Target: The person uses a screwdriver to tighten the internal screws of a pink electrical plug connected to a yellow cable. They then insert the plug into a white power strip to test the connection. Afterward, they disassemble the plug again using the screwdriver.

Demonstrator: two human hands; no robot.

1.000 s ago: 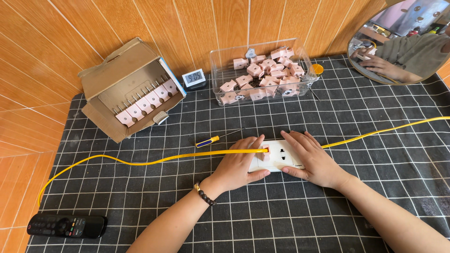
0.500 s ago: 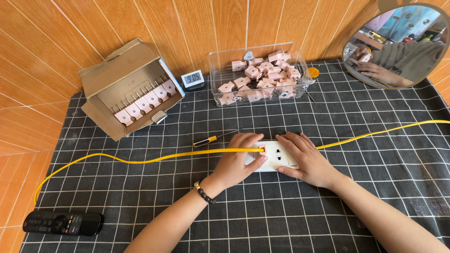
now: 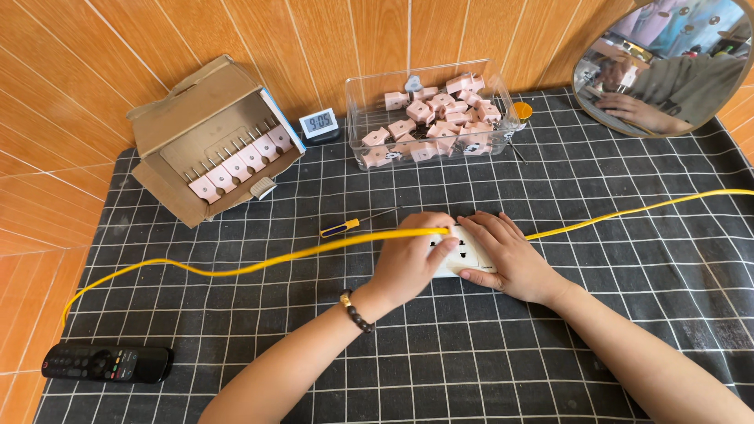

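Left hand [image 3: 412, 263] and right hand [image 3: 506, 259] both clamped on white rectangular plastic socket strip [image 3: 463, 251], mid-mat, fingers curled over its top and ends. Thin yellow cable [image 3: 236, 269] running across strip, out to both mat edges. Yellow-handled screwdriver [image 3: 345, 227] just beyond left hand. Open black grid-patterned mat [image 3: 440, 353] toward near edge. Clear plastic bin of pink plugs [image 3: 428, 118] and open cardboard box [image 3: 208, 141] well apart, at wall. Black remote control [image 3: 106, 363] at near-left corner

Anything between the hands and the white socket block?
Nothing visible. The left hand and right hand both rest directly on the white socket block; the yellow cable runs along under the left fingers, not blocking.
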